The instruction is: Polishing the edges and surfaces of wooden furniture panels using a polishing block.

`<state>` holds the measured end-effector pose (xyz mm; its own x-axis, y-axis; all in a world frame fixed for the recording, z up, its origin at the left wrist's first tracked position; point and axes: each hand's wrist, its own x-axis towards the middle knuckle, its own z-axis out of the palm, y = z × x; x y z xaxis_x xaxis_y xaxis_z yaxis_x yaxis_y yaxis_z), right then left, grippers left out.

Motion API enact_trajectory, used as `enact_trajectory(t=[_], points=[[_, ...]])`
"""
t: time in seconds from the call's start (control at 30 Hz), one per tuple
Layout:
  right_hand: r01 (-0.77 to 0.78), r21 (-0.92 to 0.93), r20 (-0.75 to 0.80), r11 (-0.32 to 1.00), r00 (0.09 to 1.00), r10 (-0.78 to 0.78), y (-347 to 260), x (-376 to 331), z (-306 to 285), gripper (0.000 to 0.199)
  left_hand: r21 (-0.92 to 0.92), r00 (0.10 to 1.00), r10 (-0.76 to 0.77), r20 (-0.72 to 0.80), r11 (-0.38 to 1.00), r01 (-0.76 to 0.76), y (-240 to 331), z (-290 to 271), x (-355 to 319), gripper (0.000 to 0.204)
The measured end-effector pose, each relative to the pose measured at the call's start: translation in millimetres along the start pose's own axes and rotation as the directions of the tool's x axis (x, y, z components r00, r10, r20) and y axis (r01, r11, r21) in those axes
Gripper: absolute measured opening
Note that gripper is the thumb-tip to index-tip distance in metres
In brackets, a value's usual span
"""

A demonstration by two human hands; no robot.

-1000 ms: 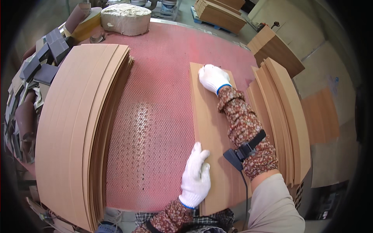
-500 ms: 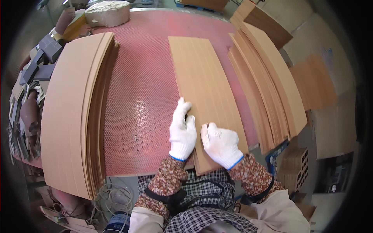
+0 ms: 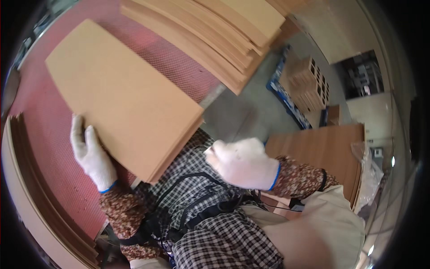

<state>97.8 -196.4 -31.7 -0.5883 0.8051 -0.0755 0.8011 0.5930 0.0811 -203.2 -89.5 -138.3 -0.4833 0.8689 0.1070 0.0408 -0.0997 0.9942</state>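
Fibreboard panel [image 3: 125, 103] between gloved hands [image 3: 92, 157]

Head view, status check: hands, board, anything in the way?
Left hand gloved, at near edge of wooden board. Right hand gloved, fisted, off the board. Board lies on red perforated table. Stacked boards beyond.

two gloved hands [image 3: 92, 154], one lifted board [image 3: 121, 96]
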Motion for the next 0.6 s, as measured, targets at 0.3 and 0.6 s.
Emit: enact_trajectory(t=[0.3, 0.6], points=[[-0.252, 0.063, 0.281, 0.966, 0.933, 0.225, 31.6, -109.3, 10.9, 0.009, -0.062, 0.998, -0.064, 0.021, 0.996, 0.065, -6.0, -13.6, -1.4, 0.048], [-0.443, 0.211, 0.275, 0.872, 0.882, 0.382, 16.1, -97.4, 59.8, 0.016, -0.020, 0.996, -0.094, 0.009, 0.995, 0.094, 8.7, -19.4, -3.2, 0.046]])
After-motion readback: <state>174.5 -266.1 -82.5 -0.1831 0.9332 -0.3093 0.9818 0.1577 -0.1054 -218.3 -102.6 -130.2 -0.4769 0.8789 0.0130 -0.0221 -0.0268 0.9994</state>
